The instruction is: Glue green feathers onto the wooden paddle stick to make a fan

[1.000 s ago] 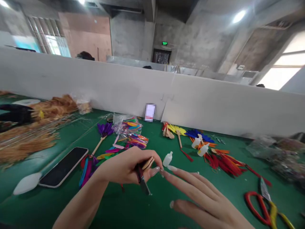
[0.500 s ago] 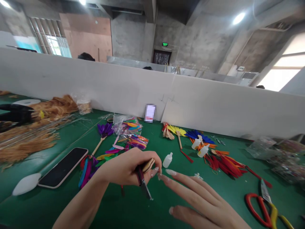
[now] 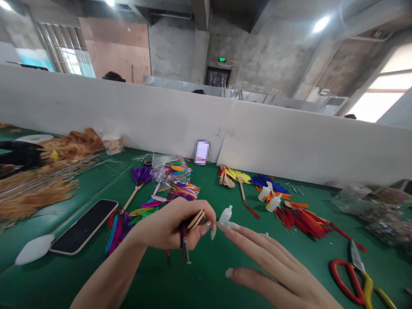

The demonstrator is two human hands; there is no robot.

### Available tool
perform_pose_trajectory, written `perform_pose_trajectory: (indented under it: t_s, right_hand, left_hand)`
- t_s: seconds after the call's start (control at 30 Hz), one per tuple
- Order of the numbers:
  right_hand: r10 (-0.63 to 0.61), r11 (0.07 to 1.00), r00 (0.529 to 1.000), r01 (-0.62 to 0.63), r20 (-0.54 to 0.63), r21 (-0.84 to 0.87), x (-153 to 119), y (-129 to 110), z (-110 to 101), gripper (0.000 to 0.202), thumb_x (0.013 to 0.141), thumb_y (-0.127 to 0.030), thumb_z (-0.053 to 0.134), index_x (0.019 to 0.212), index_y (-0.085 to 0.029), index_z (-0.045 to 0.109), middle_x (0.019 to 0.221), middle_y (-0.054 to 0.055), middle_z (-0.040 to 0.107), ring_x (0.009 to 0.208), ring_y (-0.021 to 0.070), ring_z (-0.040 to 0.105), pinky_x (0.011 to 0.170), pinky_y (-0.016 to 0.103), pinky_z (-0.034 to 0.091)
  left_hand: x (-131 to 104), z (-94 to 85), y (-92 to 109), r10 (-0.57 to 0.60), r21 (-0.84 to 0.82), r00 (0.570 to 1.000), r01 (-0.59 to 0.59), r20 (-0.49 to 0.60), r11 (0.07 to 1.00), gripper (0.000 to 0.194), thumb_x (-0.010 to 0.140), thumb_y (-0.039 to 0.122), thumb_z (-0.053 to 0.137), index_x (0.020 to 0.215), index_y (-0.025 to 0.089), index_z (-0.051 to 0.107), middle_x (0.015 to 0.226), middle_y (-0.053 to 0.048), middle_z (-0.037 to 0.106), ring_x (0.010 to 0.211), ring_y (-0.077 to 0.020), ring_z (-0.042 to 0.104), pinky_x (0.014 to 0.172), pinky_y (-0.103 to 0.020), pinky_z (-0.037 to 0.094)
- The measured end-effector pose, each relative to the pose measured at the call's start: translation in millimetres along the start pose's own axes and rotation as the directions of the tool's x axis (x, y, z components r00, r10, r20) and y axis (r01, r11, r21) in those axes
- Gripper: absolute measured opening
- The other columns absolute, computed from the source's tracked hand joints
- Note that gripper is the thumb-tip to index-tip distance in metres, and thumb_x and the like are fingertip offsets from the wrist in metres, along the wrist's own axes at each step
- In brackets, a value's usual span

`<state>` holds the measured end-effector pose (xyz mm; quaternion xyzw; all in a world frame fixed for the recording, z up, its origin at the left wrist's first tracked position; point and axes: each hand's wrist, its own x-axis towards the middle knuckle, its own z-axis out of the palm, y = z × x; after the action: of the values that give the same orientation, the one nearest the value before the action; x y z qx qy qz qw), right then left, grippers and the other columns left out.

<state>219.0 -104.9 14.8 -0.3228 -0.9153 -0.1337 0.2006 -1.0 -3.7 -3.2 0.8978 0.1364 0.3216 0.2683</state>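
Observation:
My left hand is closed around two thin pale wooden pieces and a dark-handled knife. The knife's grey blade points down, with a small pale speck at its tip. Most of both held things is hidden by the fingers. To the right, my right hand is open with nothing in it, fingers stretched toward my left fingertips but apart from them. Just beyond the right fingertips a small white squeeze bottle stands on the green table. A small red tassel shows below my left hand.
A phone and loose coloured feathers lie left. Purple, yellow and blue fans lie farther back, near two glue bottles. Red-and-yellow-handled scissors lie right. A white partition closes the back.
The knife in my left hand has swung so its blade points more steeply down and left. My right hand has shifted slightly, its fingertips now overlapping the bottle's base in view.

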Motion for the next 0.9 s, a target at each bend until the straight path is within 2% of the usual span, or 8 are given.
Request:
perform_pose_trajectory:
  t_s: [0.23,0.37,0.5,0.57,0.67,0.73,0.8,0.9]
  right_hand:
    - [0.053,0.991,0.999,-0.054,0.007,0.119,3.9,2.4,-1.6,0.017,0.089,-0.033,0.053,0.088,-0.023,0.066,0.136,0.006,0.050,0.122,0.0221,0.050,0.094,0.030,0.048]
    - [0.150,0.920,0.987,-0.158,0.051,0.358,-2.3,7.2,-4.3,0.015,0.086,-0.038,0.058,0.093,-0.029,0.066,0.143,-0.001,0.042,0.124,0.0219,0.047,0.095,0.028,0.047]
    - [0.299,0.678,0.953,-0.251,0.053,0.691,-9.7,11.8,3.0,0.021,0.086,-0.047,0.054,0.098,-0.032,0.063,0.143,-0.002,0.043,0.122,0.0242,0.050,0.090,0.034,0.052]
    - [0.356,0.529,0.934,-0.227,0.029,0.818,-8.9,14.0,8.9,0.030,0.084,-0.056,0.050,0.093,-0.030,0.062,0.140,0.001,0.047,0.123,0.0278,0.049,0.088,0.040,0.053]
    - [0.416,0.319,0.909,-0.174,0.027,0.932,-1.1,16.0,14.8,0.043,0.080,-0.067,0.044,0.078,-0.026,0.058,0.132,0.004,0.056,0.124,0.0307,0.047,0.085,0.043,0.054]
    - [0.471,0.203,0.881,-0.168,0.054,0.965,5.7,16.0,15.6,0.045,0.081,-0.068,0.039,0.074,-0.026,0.053,0.126,0.005,0.060,0.124,0.0294,0.048,0.083,0.043,0.055]
    - [0.509,0.141,0.857,-0.179,0.084,0.974,11.1,15.2,15.2,0.044,0.084,-0.066,0.034,0.075,-0.026,0.050,0.123,0.006,0.063,0.124,0.0277,0.047,0.083,0.042,0.055]
    - [0.499,0.160,0.863,-0.178,0.076,0.971,13.4,13.9,15.7,0.044,0.088,-0.063,0.024,0.076,-0.026,0.046,0.125,0.007,0.062,0.122,0.0265,0.050,0.082,0.042,0.055]
  left_hand:
    - [0.4,0.6,6.4,-0.015,-0.051,0.996,0.010,-0.088,0.999,0.013,0.079,0.009,0.045,0.083,0.018,0.053,0.056,0.005,0.047,0.045,-0.0073,0.040,0.040,-0.017,0.032]
    - [1.4,0.7,5.7,-0.047,-0.178,0.996,0.033,-0.076,0.983,0.008,0.082,0.014,0.045,0.081,0.019,0.052,0.051,0.007,0.041,0.040,-0.0063,0.035,0.037,-0.017,0.029]
    - [0.0,1.5,6.9,-0.078,-0.233,0.984,0.040,-0.159,0.972,0.008,0.086,0.015,0.045,0.088,0.020,0.052,0.051,0.008,0.036,0.040,-0.0061,0.031,0.037,-0.017,0.025]
    - [-1.0,2.9,8.3,-0.094,-0.193,0.976,0.056,-0.195,0.980,0.010,0.086,0.014,0.046,0.090,0.020,0.053,0.052,0.008,0.035,0.042,-0.0064,0.031,0.038,-0.018,0.025]
    - [-1.5,5.7,11.1,-0.132,-0.122,0.962,0.105,-0.239,0.987,0.010,0.086,0.014,0.048,0.090,0.020,0.054,0.054,0.007,0.038,0.044,-0.0069,0.033,0.041,-0.019,0.028]
    - [-0.7,7.0,13.5,-0.162,-0.124,0.950,0.132,-0.269,0.983,0.009,0.087,0.015,0.047,0.090,0.020,0.054,0.056,0.007,0.039,0.045,-0.0067,0.034,0.040,-0.019,0.028]
    - [0.6,7.5,16.1,-0.180,-0.146,0.943,0.144,-0.281,0.979,0.008,0.088,0.016,0.047,0.090,0.020,0.053,0.056,0.007,0.038,0.044,-0.0063,0.033,0.040,-0.018,0.027]
    - [2.6,7.6,18.6,-0.192,-0.160,0.941,0.152,-0.278,0.975,0.005,0.088,0.018,0.048,0.090,0.019,0.053,0.055,0.008,0.035,0.044,-0.0064,0.032,0.040,-0.018,0.027]
